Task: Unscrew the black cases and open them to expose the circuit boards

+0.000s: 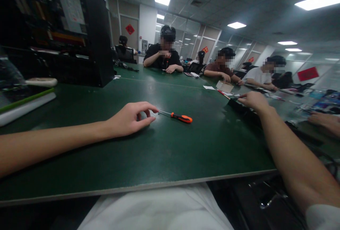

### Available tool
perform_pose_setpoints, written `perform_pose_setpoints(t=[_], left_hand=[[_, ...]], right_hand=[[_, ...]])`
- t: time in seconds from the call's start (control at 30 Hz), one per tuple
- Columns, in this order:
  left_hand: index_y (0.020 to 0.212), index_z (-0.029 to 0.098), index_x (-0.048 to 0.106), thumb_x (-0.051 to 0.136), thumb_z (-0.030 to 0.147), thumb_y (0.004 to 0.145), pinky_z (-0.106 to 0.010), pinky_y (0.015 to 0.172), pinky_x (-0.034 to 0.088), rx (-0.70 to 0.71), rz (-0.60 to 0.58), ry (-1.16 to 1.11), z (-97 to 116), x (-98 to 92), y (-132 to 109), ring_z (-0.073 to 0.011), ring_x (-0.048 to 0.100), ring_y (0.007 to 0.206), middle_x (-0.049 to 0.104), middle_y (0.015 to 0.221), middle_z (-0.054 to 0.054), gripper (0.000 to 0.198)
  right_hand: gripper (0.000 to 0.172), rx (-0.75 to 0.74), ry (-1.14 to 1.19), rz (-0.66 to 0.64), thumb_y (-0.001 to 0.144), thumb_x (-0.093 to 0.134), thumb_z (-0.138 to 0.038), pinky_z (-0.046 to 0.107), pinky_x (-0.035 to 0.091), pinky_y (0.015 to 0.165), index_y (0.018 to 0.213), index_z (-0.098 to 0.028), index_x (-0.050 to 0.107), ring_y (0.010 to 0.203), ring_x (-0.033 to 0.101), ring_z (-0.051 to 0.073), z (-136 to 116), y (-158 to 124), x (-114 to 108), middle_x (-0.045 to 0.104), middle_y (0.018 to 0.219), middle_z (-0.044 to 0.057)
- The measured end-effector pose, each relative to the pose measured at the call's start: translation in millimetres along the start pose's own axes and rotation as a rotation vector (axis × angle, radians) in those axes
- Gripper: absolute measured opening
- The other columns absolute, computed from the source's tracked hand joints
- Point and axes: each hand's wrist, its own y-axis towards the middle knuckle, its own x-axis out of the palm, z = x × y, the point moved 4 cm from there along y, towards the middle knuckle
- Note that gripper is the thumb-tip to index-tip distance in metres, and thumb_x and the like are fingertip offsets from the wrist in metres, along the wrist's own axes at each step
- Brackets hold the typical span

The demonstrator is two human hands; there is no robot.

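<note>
My left hand (132, 117) rests on the green table (159, 152) with its fingers curved and a gap between thumb and fingertips. Small pale bits lie just by those fingertips. Right beside them lies a screwdriver (182, 117) with an orange and black handle, its thin shaft pointing at the hand. Out to the right, my right hand (254, 101) has its fingers closed at a dark flat piece (240, 109). What sits between those fingertips is too small and blurred to make out.
An open black computer case (98, 32) stands at the left, near a white and green tray-like object (29, 106). Across the table several people sit working. A small box (224, 86) and white paper (209, 87) lie farther back. Another person's hand (322, 120) shows at right.
</note>
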Motion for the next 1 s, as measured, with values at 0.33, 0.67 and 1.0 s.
perform_pose_setpoints(t=[0.33, 0.67, 1.0], left_hand=[[0.113, 0.019, 0.068, 0.057, 0.033, 0.096, -0.023, 0.062, 0.051, 0.027, -0.012, 0.003, 1.4, 1.4, 0.5, -0.0155, 0.066, 0.084, 0.07, 0.111, -0.006, 0.025], [0.109, 0.019, 0.071, 0.055, 0.034, 0.096, -0.023, 0.064, 0.052, 0.043, -0.024, 0.014, 2.1, 1.3, 0.3, -0.016, 0.067, 0.084, 0.071, 0.114, -0.006, 0.025], [0.106, 0.019, 0.072, 0.054, 0.032, 0.095, -0.023, 0.064, 0.052, 0.059, -0.031, 0.009, 3.3, 2.5, 0.5, -0.0182, 0.068, 0.089, 0.072, 0.112, -0.008, 0.025]], right_hand=[[0.041, 0.077, -0.02, -0.093, 0.096, 0.056, -0.044, 0.041, 0.052, 0.097, 0.126, -0.015, 0.059, 0.112, 0.06, 0.02, 8.2, 16.7, 22.5, 0.06, 0.124, 0.011], [0.039, 0.051, -0.046, -0.125, 0.096, 0.057, -0.042, 0.039, 0.052, 0.097, 0.125, -0.016, 0.06, 0.112, 0.06, 0.019, 5.8, 14.3, 26.1, 0.06, 0.124, 0.011], [0.039, -0.037, -0.132, -0.194, 0.095, 0.059, -0.04, 0.04, 0.052, 0.097, 0.124, -0.015, 0.06, 0.113, 0.06, 0.02, -2.2, 24.0, 28.7, 0.06, 0.124, 0.011]])
